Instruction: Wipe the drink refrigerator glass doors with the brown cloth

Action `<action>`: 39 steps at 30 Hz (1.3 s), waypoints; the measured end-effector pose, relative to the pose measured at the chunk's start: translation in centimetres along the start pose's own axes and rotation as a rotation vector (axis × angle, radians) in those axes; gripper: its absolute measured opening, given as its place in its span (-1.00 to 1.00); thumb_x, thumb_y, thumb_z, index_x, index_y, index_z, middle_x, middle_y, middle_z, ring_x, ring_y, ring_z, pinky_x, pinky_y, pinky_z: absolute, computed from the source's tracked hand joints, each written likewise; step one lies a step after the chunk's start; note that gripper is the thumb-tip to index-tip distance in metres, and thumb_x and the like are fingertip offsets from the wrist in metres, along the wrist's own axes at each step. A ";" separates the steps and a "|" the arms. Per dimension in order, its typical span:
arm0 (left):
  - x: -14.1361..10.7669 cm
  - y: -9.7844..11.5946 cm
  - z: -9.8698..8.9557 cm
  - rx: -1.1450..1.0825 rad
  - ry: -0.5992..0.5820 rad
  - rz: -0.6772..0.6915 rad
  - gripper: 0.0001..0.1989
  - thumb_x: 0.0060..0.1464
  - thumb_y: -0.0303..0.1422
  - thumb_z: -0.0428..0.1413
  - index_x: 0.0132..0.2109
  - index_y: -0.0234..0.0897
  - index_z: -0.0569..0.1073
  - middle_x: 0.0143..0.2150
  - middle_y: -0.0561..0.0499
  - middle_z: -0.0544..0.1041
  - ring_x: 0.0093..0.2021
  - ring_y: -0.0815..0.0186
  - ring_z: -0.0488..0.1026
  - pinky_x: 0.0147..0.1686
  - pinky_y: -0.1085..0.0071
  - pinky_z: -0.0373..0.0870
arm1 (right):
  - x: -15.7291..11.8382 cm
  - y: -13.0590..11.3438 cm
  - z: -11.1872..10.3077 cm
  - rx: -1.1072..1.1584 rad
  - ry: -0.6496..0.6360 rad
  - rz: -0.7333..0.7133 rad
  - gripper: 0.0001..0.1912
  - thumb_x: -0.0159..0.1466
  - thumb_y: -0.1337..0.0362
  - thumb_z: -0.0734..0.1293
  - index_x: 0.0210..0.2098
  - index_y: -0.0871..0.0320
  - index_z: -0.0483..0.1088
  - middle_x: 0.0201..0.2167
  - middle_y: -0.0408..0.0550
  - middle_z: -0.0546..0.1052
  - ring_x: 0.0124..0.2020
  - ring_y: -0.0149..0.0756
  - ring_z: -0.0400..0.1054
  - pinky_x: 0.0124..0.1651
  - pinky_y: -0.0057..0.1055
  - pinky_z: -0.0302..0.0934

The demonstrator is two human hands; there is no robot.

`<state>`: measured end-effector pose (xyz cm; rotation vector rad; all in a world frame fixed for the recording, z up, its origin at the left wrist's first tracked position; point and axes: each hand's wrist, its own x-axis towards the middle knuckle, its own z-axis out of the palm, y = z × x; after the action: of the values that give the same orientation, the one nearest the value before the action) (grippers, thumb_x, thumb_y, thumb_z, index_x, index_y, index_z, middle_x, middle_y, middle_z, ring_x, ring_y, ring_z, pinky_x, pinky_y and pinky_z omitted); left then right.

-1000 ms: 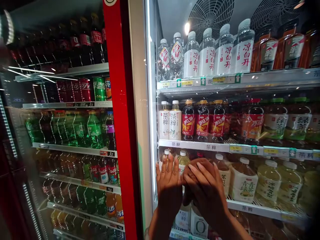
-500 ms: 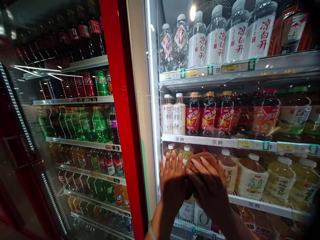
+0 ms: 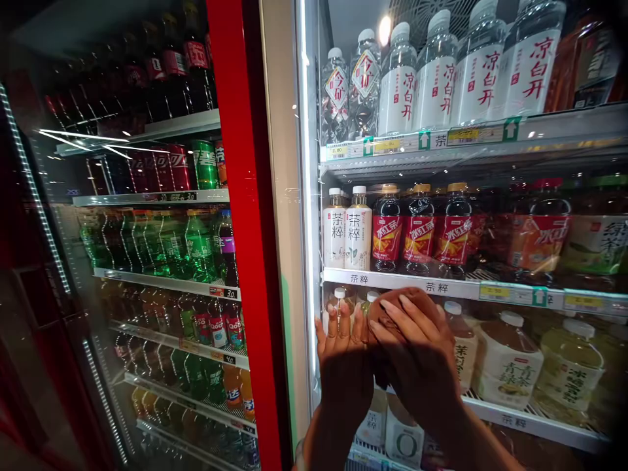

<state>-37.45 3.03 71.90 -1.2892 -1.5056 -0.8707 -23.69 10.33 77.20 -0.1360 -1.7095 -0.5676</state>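
My left hand (image 3: 344, 356) is raised at the lower centre, its fingers spread and pointing up against the glass door of the right-hand cooler, nothing in its fingers. Beside it my right hand (image 3: 419, 350) presses a brown, soft-looking cloth (image 3: 409, 299) against the glass, fingers bent over it. The two hands are close together, and shadow covers their lower parts. Behind them, juice and tea bottles (image 3: 510, 360) stand on a lower shelf.
A red door frame (image 3: 245, 196) and a beige post (image 3: 279, 163) separate the coolers. Inside the right one are water bottles (image 3: 397, 91) and red-labelled tea bottles (image 3: 419, 229). The left cooler holds green bottles (image 3: 197, 242) and dark cola bottles (image 3: 196, 59).
The view has shifted slightly, so the shelves appear farther right. My right hand and the cloth have moved up a little, and my left hand stays beside them.
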 end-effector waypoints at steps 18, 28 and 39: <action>11.4 -1.7 -2.1 -0.141 0.150 0.005 -0.24 0.40 -0.51 -0.06 0.59 -0.18 -0.20 0.61 -0.13 -0.09 0.62 0.08 -0.26 0.55 -0.21 -0.33 | 8.7 4.1 -0.7 -0.046 0.042 -0.090 -0.55 0.34 0.39 0.37 0.21 0.08 0.38 0.29 0.10 0.47 0.46 0.01 0.21 0.49 0.20 0.15; 13.1 -1.3 -2.2 -0.103 0.164 0.042 -0.25 0.41 -0.46 -0.03 0.59 -0.14 -0.17 0.62 -0.12 -0.10 0.62 0.07 -0.25 0.54 -0.24 -0.39 | 6.5 5.1 -2.4 -0.118 0.105 0.021 -0.50 0.29 0.39 0.40 0.21 0.11 0.37 0.28 0.17 0.45 0.46 0.10 0.18 0.47 0.27 0.14; 13.0 -1.2 -1.7 -0.095 0.196 0.026 -0.28 0.42 -0.45 -0.02 0.58 -0.11 -0.10 0.62 -0.10 -0.03 0.63 0.12 -0.20 0.57 -0.10 -0.37 | 9.9 7.3 -3.4 -0.102 0.141 0.077 -0.46 0.29 0.35 0.41 0.25 0.05 0.32 0.32 0.12 0.41 0.47 0.08 0.18 0.49 0.27 0.11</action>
<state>-38.36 5.30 84.82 -1.2497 -1.3045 -1.0318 -20.01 12.99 89.14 -0.2292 -1.5329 -0.5934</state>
